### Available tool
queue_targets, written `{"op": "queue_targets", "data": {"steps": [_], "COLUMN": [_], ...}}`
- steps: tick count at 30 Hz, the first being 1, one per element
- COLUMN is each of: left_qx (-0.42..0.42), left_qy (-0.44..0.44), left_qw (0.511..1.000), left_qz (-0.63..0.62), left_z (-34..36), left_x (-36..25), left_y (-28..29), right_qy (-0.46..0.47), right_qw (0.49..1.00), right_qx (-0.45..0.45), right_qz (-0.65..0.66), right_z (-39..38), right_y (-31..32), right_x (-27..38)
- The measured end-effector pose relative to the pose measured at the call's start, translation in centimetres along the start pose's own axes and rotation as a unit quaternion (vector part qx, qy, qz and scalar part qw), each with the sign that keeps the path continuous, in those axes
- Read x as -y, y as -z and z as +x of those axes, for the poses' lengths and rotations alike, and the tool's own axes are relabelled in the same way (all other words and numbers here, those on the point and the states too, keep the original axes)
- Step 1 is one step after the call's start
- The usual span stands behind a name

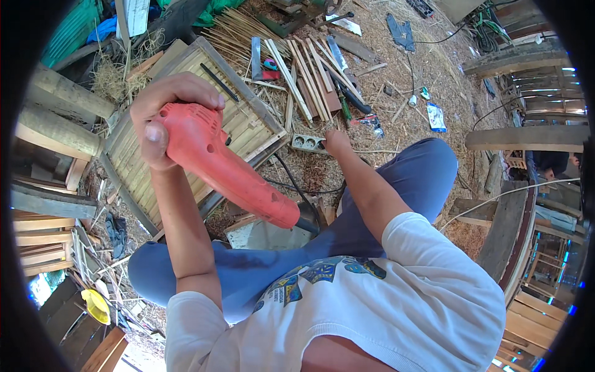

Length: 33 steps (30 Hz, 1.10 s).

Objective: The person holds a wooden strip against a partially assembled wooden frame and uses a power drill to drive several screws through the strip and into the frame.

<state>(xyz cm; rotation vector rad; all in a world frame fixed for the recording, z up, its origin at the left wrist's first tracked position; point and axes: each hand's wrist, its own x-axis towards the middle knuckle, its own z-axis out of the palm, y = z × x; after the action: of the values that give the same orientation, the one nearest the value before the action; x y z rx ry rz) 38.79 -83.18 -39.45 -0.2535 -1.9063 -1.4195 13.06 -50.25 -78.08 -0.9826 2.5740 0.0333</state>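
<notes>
Lettering and blue-yellow figures mark the white shirt (403, 291). Shavings-strewn floor (446, 93) stretches right of the pale wooden strips (290, 80). The left hand (152, 102) wraps the red power tool (217, 164), raised over the lap; the right hand (336, 143) bends at the socket strip's (304, 142) end, grip unclear.

Brightly daylit, softly shadowed; burnt out white toward eight o'clock; glinting blue-white through the plank wall (536, 322) near four; bowed and blackened toward the rim.
</notes>
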Motion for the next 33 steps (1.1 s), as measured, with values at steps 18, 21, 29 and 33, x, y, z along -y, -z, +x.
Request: {"op": "queue_targets", "data": {"steps": [18, 21, 29, 33], "left_qx": [0.015, 0.010, 0.031, 0.028], "left_qy": [0.017, 0.022, 0.043, 0.030], "left_qw": [0.999, 0.999, 0.997, 0.998], "left_qz": [0.037, 0.045, 0.057, 0.042], "left_z": [-0.2, -0.7, -0.6, 0.2], "left_x": [2.7, 2.6, 2.8, 3.2], "left_y": [0.6, 1.4, 1.5, 0.5], "right_qy": [-0.048, -0.043, -0.047, 0.010], "right_qw": [0.998, 0.998, 0.998, 0.992], "right_qx": [-0.002, 0.028, 0.039, 0.124], "right_qz": [0.034, 0.025, 0.025, -0.034], "right_z": [-1.1, -1.0, -0.3, 1.4], "right_y": [1.4, 1.6, -0.8, -1.5], "right_x": [2.2, 4.2, 3.8, 1.1]}}
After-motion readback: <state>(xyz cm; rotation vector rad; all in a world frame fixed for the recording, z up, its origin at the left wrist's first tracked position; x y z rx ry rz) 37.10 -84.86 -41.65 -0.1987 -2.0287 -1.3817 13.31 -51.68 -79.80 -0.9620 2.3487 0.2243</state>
